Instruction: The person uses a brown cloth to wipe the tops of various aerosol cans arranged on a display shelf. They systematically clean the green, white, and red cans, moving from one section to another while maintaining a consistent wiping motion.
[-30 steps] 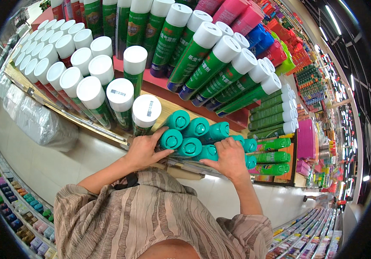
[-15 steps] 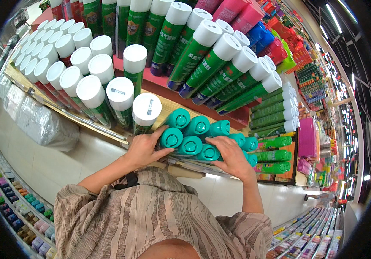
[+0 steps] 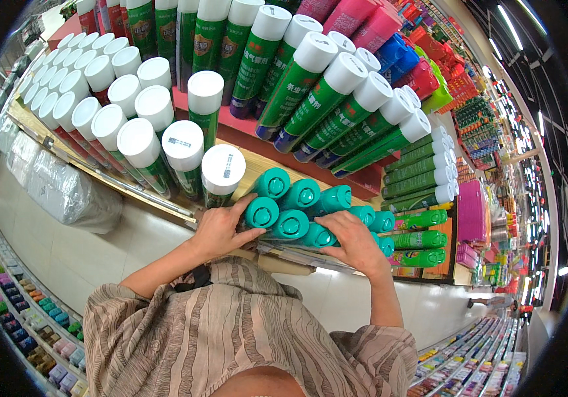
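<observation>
Several cans with teal caps [image 3: 290, 223] stand grouped at the shelf's front edge. My left hand [image 3: 221, 226] curls round the front-left one [image 3: 261, 212], index finger at its far side and thumb at its near side. My right hand [image 3: 351, 241] grips over a front teal can [image 3: 317, 236] toward the group's right, its fingers partly covering the caps. Just left of the group stands a green can with a white cap [image 3: 223, 169]; green-capped cans [image 3: 420, 239] are to the right.
A wooden shelf [image 3: 257, 159] holds rows of white-capped cans [image 3: 140, 142], more on a red riser [image 3: 363, 185]. Pink and blue containers [image 3: 400, 56] are at back right. A plastic-wrapped bundle [image 3: 79, 192] is on the floor at left, near another shelf [image 3: 19, 311]. A person's legs [image 3: 486, 301] show far right.
Since a second ago my right hand has shifted slightly left and back across the teal caps, its fingers now further over them. My left hand stays in the same place.
</observation>
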`<action>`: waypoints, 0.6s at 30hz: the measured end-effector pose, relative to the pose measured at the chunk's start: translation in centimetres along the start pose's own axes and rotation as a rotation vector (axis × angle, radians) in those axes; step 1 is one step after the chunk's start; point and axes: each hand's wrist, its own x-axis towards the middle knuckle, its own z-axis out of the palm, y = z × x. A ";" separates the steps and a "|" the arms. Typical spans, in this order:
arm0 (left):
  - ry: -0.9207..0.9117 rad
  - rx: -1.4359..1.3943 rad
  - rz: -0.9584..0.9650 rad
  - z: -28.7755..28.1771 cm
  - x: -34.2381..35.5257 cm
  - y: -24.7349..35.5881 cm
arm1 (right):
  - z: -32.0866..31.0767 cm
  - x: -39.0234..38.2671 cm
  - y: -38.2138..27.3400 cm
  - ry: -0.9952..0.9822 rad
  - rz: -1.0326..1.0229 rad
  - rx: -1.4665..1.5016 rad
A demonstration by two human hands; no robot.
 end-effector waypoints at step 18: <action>0.060 -0.007 0.026 0.2 0.1 0.1 | -2.3 2.1 6.5 0.050 0.100 -0.005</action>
